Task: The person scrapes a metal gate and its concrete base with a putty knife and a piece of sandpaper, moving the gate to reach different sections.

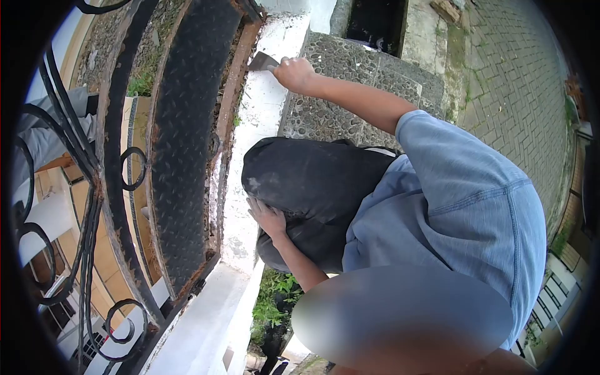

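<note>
My right hand (295,74) is closed around the handle of a putty knife (260,61). The wide, flat blade lies over the top of a white painted ledge (265,103), close to its rusty metal edging. Lower in the view, my left hand (267,217) lies with its fingers stretched out beside my knee in dark trousers (306,172), its fingertips at the ledge. Nothing shows in that hand. The ledge's paint is worn and marked with dark specks.
Left of the ledge stand a black metal gate panel (187,144) with rusty edges and curled black bars (90,206). A pebbled slab (337,87), a dark drain (376,25) and block paving (506,106) lie to the right. Green plants (272,303) grow below.
</note>
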A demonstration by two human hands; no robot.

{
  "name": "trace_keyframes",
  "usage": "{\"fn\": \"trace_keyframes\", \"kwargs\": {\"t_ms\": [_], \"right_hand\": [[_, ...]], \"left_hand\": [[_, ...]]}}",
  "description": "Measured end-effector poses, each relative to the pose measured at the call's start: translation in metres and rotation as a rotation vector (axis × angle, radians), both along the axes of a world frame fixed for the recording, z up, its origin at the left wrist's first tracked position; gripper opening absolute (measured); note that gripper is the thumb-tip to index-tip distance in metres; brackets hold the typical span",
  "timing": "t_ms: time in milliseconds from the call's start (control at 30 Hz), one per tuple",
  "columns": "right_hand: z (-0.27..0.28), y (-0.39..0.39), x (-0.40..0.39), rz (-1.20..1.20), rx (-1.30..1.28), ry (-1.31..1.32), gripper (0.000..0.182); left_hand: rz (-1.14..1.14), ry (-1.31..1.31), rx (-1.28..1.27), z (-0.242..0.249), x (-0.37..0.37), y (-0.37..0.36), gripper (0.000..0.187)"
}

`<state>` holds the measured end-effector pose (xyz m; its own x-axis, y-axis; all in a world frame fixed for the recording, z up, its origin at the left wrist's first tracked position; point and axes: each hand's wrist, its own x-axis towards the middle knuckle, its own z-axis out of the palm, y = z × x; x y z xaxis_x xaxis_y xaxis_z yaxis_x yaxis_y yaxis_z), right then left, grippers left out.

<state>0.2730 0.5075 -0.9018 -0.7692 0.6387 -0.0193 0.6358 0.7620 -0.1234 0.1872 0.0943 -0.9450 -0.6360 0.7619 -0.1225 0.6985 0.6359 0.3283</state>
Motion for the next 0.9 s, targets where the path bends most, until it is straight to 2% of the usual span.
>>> {"fn": "trace_keyframes", "kwargs": {"t_ms": [67, 133, 167, 233, 267, 333, 433, 567, 633, 733, 800, 867, 900], "right_hand": [[0.057, -0.018, 0.023, -0.036, -0.180, -0.120, 0.020], [0.069, -0.047, 0.046, 0.026, -0.155, -0.110, 0.018], [0.066, -0.062, 0.051, 0.032, -0.164, -0.113, 0.018], [0.047, -0.086, 0.060, 0.194, -0.208, -0.124, 0.017], [0.031, -0.087, 0.056, 0.181, -0.216, -0.127, 0.017], [0.002, -0.082, 0.033, 0.172, -0.133, 0.068, 0.016], [0.009, -0.076, -0.003, 0.136, -0.192, 0.062, 0.018], [0.070, -0.098, 0.025, 0.179, -0.217, 0.000, 0.019], [0.062, -0.109, 0.031, 0.177, -0.223, -0.070, 0.019], [0.028, -0.113, 0.031, 0.173, -0.219, -0.002, 0.020], [0.044, -0.103, 0.028, 0.194, -0.263, -0.051, 0.020], [0.055, -0.095, 0.034, 0.211, -0.316, -0.090, 0.019], [0.054, -0.094, 0.040, 0.211, -0.308, -0.087, 0.019]], "left_hand": [[0.010, -0.008, 0.015, -0.002, -0.001, -0.002, 0.063], [0.024, 0.003, 0.005, -0.005, -0.003, -0.002, 0.064], [0.018, 0.012, 0.004, -0.006, -0.003, -0.002, 0.065], [0.016, 0.023, 0.007, -0.006, -0.005, 0.000, 0.067], [0.011, 0.036, 0.017, -0.006, -0.006, 0.002, 0.069], [-0.005, 0.042, 0.008, -0.013, -0.008, 0.001, 0.072], [-0.012, 0.051, 0.019, -0.013, -0.009, 0.000, 0.076], [0.017, 0.043, -0.004, -0.007, -0.005, 0.000, 0.076], [0.026, 0.040, 0.013, -0.009, -0.007, -0.001, 0.075], [0.015, 0.031, 0.041, -0.012, -0.005, 0.002, 0.075], [0.007, 0.033, 0.043, -0.007, -0.007, -0.001, 0.075], [-0.022, 0.091, 0.069, -0.002, -0.008, 0.004, 0.061], [-0.022, 0.094, 0.076, 0.003, -0.013, 0.005, 0.061]]}}
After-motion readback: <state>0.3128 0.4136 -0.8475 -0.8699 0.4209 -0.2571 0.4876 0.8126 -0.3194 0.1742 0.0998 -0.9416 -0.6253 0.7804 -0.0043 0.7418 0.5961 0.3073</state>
